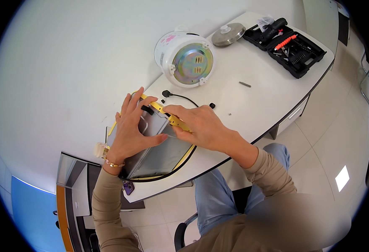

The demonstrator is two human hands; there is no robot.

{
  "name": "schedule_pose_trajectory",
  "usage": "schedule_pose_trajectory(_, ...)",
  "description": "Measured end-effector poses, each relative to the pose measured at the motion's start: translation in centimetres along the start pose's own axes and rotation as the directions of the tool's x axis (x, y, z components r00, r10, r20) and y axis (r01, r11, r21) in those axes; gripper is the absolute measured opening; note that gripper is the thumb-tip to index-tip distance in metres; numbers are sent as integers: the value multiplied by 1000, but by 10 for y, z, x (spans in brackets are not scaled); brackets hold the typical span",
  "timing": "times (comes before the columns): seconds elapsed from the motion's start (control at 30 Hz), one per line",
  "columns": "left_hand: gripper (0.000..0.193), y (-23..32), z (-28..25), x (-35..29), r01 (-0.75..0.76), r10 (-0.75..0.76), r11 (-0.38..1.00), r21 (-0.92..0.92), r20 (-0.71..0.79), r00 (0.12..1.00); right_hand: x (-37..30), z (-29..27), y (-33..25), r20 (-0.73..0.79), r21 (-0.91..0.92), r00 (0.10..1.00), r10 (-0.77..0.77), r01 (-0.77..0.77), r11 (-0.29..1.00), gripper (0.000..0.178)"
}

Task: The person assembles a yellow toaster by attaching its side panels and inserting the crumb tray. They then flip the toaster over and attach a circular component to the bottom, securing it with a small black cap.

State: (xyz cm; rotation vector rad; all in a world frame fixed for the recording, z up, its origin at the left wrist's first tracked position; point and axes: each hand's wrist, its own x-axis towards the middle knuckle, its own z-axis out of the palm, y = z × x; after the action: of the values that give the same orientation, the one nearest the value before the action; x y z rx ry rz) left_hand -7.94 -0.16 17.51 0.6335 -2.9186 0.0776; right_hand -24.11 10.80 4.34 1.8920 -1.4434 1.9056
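Note:
An appliance casing (157,155) with grey metal inside and yellow-and-black edges lies at the table's near left. Its exact kind cannot be told. My left hand (130,131) rests over its left part, fingers spread, with fingertips near the yellow edge strip (157,106) along the far side. My right hand (207,128) has its thumb and fingers closed round that strip's right part. A small black piece (147,110) sits between the hands, inside the casing. Behind it lie a black plug (166,93) with its cord and a small black knob (212,105).
Farther back, a white rice cooker (166,50) lies on its side, metal base showing. Next to it are a steel lid (228,34) and an open black toolbox (297,56) with a drill. A screwdriver bit (245,84) lies mid-table. A purple phone (128,187) is by the left edge.

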Motion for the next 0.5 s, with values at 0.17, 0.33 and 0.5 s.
schedule_pose_trajectory(0.17, 86, 5, 1, 0, 42, -42, 999, 15, 12, 999, -5, 9, 2, -51, -13, 999, -2, 1, 1000, 53)
schedule_pose_trajectory(0.33, 86, 5, 0, 0, 63, -62, 998, -5, 48, 997, -4, 8, -1, -72, -33, 997, 8, -10, 999, 52)
schedule_pose_trajectory(0.5, 89, 4, -1, -1, 36, -35, 999, -14, 59, 998, -3, 6, 4, -115, 14, 993, -10, 11, 1000, 51)
